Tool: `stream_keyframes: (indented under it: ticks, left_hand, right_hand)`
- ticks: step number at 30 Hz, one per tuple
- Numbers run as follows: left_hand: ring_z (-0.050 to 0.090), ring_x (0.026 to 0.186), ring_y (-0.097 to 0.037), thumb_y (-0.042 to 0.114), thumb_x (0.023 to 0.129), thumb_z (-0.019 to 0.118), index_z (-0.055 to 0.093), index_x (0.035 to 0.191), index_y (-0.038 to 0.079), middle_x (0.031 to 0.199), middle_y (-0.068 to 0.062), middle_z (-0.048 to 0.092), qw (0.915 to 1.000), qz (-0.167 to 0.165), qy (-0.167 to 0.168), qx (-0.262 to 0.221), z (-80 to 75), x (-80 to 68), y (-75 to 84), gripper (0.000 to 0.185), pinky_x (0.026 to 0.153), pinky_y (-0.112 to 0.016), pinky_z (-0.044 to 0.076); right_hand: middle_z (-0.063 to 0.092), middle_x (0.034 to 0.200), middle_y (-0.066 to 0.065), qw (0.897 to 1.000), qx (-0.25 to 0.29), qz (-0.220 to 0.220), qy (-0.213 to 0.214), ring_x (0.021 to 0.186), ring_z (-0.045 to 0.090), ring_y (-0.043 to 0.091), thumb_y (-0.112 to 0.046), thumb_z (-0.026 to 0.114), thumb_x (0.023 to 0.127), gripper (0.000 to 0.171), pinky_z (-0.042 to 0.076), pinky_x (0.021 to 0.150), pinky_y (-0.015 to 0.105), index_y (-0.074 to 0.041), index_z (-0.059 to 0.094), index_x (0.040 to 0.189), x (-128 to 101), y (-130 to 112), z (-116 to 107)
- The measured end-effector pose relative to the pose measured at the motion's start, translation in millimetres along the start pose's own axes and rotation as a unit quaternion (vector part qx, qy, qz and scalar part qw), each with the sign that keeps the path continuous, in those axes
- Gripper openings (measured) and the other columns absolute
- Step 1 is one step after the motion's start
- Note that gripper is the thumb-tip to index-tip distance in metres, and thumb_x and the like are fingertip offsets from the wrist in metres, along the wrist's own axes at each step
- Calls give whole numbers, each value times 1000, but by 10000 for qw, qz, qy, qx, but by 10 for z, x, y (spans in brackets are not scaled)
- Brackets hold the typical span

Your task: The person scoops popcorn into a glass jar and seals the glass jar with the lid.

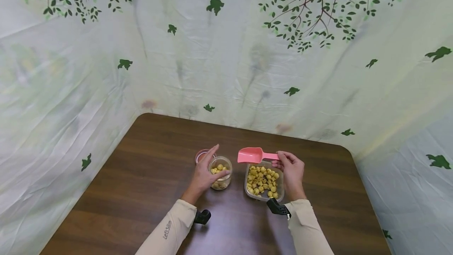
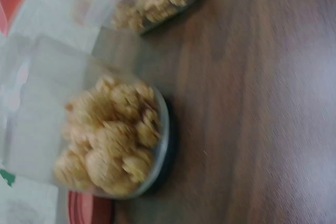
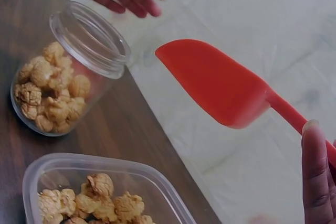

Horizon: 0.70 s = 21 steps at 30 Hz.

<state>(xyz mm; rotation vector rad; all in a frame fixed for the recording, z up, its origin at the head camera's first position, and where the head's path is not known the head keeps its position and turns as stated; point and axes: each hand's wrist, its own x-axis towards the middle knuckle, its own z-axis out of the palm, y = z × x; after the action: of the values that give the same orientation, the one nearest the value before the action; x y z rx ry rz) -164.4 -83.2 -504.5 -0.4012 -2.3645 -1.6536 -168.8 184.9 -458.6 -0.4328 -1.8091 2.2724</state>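
Right hand lifts pink scoop over tub; left hand steadies jar.
Right hand grip pinches the handle of the pink scoop, held above the far edge of the clear plastic tub, which holds popcorn. Left hand, fingers straight and relaxed, rests against the left side of the open glass jar, part filled with popcorn. A pink lid lies just behind. All sit on the brown table.

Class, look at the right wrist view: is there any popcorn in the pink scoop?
No. The pink scoop, held by its handle in the right hand, shows a bare inside, with no popcorn in it.
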Motion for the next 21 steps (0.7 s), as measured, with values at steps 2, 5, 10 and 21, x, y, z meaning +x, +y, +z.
stream_keyframes:
  ticks: [2, 5, 10, 21]
  left_hand:
    - [40, 135, -29, 19, 69, 88, 44, 145, 7, 147, -11, 45, 9999, 131, -24, -23, 11, 15, 52, 89, 109, -48, 32]
    - [37, 137, -28, 19, 70, 88, 42, 146, 9, 149, -11, 42, 9994, 311, -100, -125, 36, 22, 117, 89, 109, -50, 32]
    - [35, 138, -29, 22, 71, 87, 43, 146, 17, 150, -10, 40, 9988, 417, -156, -218, 92, 19, 182, 88, 107, -54, 32]
    - [43, 133, -30, 29, 70, 87, 42, 145, 6, 145, -15, 46, 9924, 1187, -310, 58, 260, 83, 329, 91, 106, -50, 35]
  right_hand:
    - [68, 74, 3, 10000, 76, 23, 50, 59, 65, 12, -9, 61, 95, 17, 57, 63, 26, 6, 65, 102, 8, -18, -21]
    - [68, 73, 3, 9998, 181, 3, 84, 59, 65, 12, -8, 61, 94, 11, 57, 62, 26, 1, 67, 96, 21, -28, -62]
    - [68, 72, 3, 9994, 321, -63, 123, 57, 66, 12, -7, 59, 95, 11, 57, 60, 25, -5, 69, 90, 38, -37, -133]
    - [68, 74, 4, 9981, 512, -160, 311, 57, 65, 12, -6, 60, 94, 15, 56, 60, 24, 6, 66, 100, 130, -81, -314]
